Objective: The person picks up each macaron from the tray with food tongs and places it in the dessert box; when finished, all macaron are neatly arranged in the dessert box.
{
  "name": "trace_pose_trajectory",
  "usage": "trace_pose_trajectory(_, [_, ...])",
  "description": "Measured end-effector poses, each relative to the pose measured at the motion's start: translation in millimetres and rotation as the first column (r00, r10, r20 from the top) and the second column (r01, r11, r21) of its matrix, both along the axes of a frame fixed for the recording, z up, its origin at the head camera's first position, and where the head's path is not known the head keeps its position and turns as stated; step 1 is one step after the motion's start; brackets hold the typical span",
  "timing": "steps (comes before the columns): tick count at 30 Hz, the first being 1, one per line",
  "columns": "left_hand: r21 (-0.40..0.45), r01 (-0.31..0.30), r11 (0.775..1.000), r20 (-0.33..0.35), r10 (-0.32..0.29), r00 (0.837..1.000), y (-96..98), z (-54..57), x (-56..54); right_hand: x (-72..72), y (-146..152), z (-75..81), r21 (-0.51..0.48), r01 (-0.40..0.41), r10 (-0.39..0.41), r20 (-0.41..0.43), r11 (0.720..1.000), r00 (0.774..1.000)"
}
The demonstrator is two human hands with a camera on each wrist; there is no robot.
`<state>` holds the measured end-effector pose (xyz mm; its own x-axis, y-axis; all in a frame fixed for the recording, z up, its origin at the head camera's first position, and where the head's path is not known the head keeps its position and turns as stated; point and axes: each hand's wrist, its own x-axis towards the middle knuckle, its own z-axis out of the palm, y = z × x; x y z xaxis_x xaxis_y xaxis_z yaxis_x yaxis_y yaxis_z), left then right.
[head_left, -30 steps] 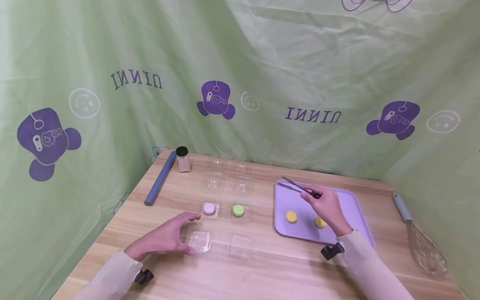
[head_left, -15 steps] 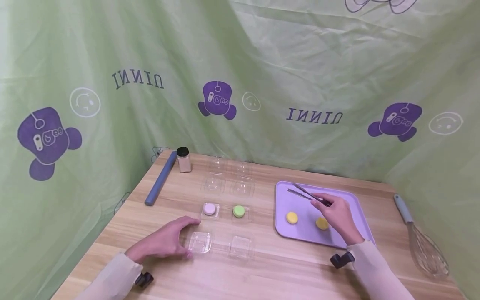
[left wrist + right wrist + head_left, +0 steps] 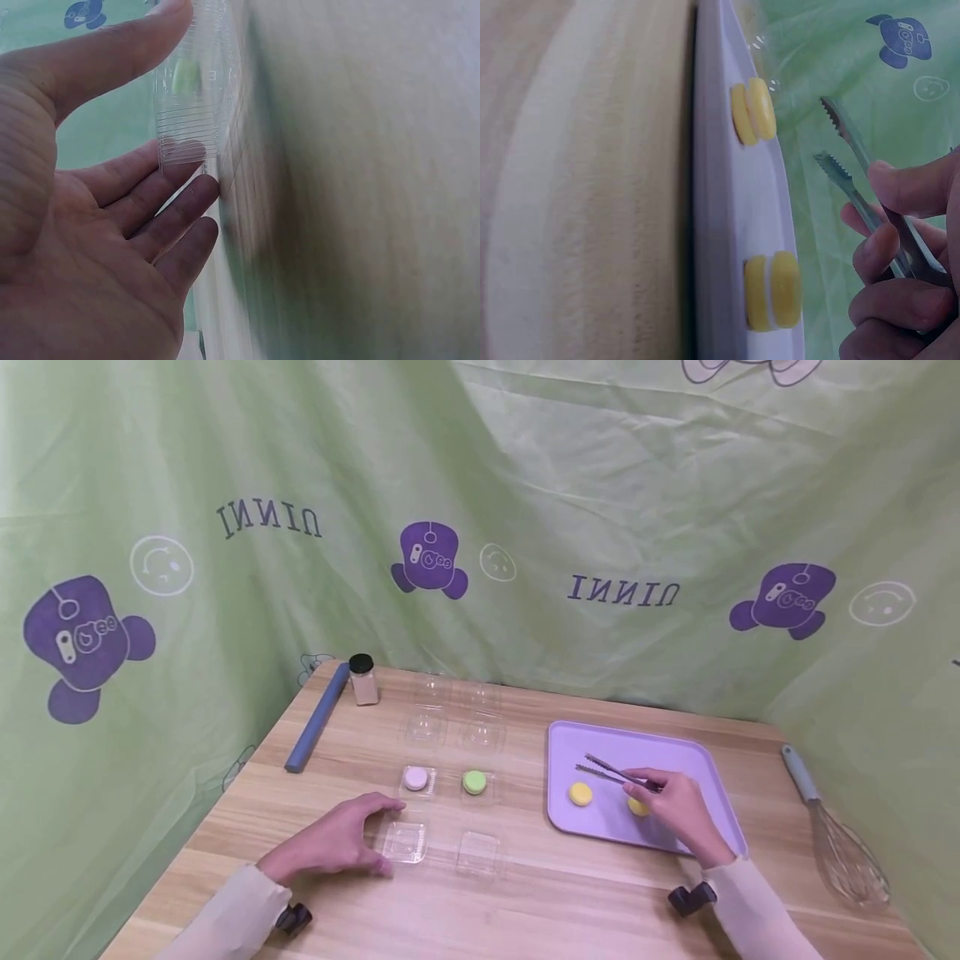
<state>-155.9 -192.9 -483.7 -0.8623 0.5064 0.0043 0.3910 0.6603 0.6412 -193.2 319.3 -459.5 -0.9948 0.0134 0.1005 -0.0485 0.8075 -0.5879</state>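
My left hand rests on the wooden table, its thumb and fingers holding the sides of an empty clear plastic box. The left wrist view shows the same box between thumb and fingers. My right hand grips metal tongs low over the purple tray. The tongs' tips are apart and hold nothing. Two yellow macarons lie on the tray, one at the left and one partly hidden by my right hand.
A pink macaron and a green macaron sit in clear boxes. Another empty box lies to the right of the held one, with more behind. A spice jar, blue bar and whisk stand around.
My right hand has brought the tongs down and nearer, from the tray's far edge to just above the yellow macarons. My left hand stays on the clear box.
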Motion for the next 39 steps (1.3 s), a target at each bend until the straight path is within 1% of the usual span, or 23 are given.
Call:
trace_pose_trajectory(9, [-0.007, -0.022, 1.0, 0.033, 0.023, 0.999, 0.9, -0.6, -1.5, 9.1, -1.7, -10.8, 0.053, -0.061, 0.06, 0.017, 0.997, 0.998])
trace_pose_trajectory(13, [0.013, -0.024, 1.0, 0.045, 0.023, 0.999, 1.4, 0.4, -1.1, 10.1, -2.2, -13.5, 0.082, -0.071, 0.071, 0.005, 0.994, 0.997])
trace_pose_trajectory(19, [0.031, -0.017, 0.999, 0.053, 0.016, 0.998, 1.6, 0.1, 0.6, 12.9, -5.3, -15.7, 0.103, -0.091, 0.09, 0.014, 0.99, 0.996])
trace_pose_trajectory(21, [0.031, -0.015, 0.999, 0.05, 0.014, 0.999, 1.8, 0.6, 0.8, 13.6, -6.4, -16.6, 0.12, -0.097, 0.098, 0.003, 0.988, 0.995])
trace_pose_trajectory(29, [0.02, -0.007, 1.0, 0.023, 0.007, 1.0, 3.0, 3.9, 0.4, 16.6, -6.8, -17.6, 0.162, -0.116, 0.132, -0.088, 0.98, 0.987])
trace_pose_trajectory(33, [0.014, -0.009, 1.0, 0.015, 0.009, 1.0, 3.3, 4.0, 0.7, 17.6, -6.2, -18.7, 0.182, -0.125, 0.145, -0.098, 0.975, 0.985])
trace_pose_trajectory(39, [0.013, -0.02, 1.0, 0.033, 0.019, 0.999, 3.9, 2.5, 0.4, 17.3, -7.9, -22.6, 0.228, -0.127, 0.157, -0.12, 0.965, 0.98])
